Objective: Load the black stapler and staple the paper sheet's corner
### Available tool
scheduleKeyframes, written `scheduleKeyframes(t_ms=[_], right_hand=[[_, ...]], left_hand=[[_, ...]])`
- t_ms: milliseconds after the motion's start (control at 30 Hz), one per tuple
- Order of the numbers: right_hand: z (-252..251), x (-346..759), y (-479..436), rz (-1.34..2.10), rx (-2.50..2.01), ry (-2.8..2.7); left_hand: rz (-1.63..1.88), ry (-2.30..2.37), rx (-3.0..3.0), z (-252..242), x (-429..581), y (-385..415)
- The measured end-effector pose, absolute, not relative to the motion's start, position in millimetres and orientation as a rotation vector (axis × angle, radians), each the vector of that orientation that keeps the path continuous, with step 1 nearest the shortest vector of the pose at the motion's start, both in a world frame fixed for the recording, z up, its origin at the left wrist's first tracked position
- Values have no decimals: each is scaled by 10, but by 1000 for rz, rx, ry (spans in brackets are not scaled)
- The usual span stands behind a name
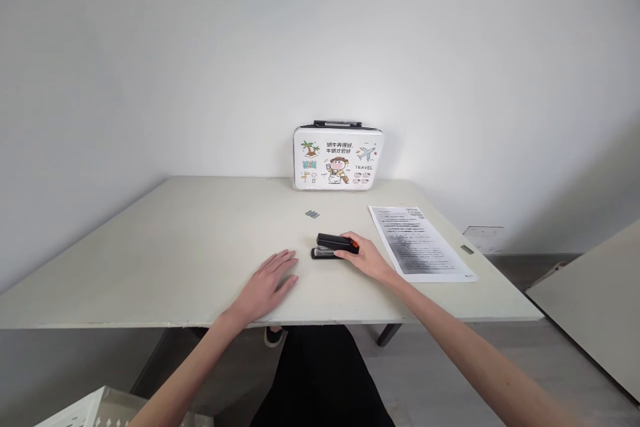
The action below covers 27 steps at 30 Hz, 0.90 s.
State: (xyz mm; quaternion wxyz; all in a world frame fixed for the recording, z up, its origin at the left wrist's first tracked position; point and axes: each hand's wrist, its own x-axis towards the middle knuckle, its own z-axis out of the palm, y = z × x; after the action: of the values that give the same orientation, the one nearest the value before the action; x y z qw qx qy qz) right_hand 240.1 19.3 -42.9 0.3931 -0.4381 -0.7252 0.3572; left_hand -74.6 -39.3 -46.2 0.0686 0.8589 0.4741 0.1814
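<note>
A black stapler [330,242] with an orange-red part near its back end rests on the table, its front pointing left. My right hand [367,258] grips the back of it, thumb along the near side and fingers over the top. To the left of the stapler, my left hand [265,287] lies flat on the table with fingers stretched out and holds nothing. Several grey strips of staples [313,214] lie together beyond the stapler. A printed sheet of paper [420,243] lies to the right of my right hand.
A white case [339,159] with cartoon prints and a black handle stands upright against the wall at the table's [150,253] back. One more grey staple strip [467,249] lies near the right edge. A white basket [100,410] is below at the lower left.
</note>
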Motion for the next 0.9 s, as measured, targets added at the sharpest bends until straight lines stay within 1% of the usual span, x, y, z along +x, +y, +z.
scheduleKeyframes(t_ms=[133,333,433,667,767,900], right_hand=[[-452,2324,146,962,-1060,-1873],[-434,2387,11,986,-1112,-1870],[-420,2449,-73,980,-1145,-1875],[-394,2499,-215,905,-1146,-1810],[-398,2512,-213,889,-1139,-1787],[-400,2529,-204,909,-1102,-1771]], left_hand=[[603,1401,2584,-471,-760,-419],[717,1423,2536,-534,-783,-315],[738,1459,2575,-529,-647,14],[694,1637,2576,-519,-16,1087],[672,1707,2557,-536,148,1288],[638,1739,2577,-534,166,1268]])
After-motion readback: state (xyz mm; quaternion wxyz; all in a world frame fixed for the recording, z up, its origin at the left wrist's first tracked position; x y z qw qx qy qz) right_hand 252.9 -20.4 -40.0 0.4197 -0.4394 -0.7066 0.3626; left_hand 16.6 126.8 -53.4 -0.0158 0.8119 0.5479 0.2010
